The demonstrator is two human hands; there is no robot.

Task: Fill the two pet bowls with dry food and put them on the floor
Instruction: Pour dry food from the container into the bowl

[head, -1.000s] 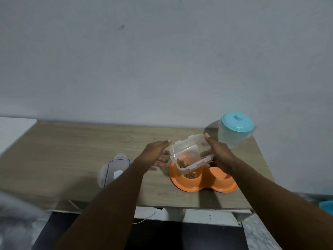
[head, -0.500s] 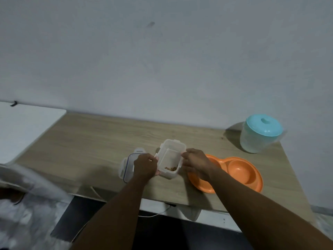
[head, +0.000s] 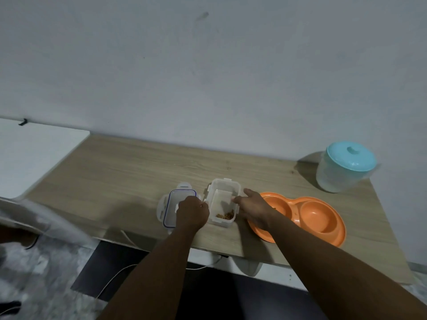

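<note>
Wooden tabletop (head: 129,172) against a pale wall (head: 208,65), with a white surface (head: 34,155) adjoining its left end. An orange double bowl (head: 321,218) lies at the front right of the tabletop; its right well appears bare, and its left well is largely hidden by the right forearm, with a few brown pieces just visible. A clear jug with a turquoise lid (head: 346,167) stands at the back right corner, well apart from the bowl. A clear tub (head: 223,202) sits upright just left of the bowl, with a little dry food (head: 225,215) in its near corner. Its lid (head: 172,209) lies flat just beside it. The left hand (head: 191,212) is curled over the lid, its fingers closing on the lid's edge. The right hand (head: 253,207) has loosely spread fingers touching the tub's right rim, gripping nothing.
</note>
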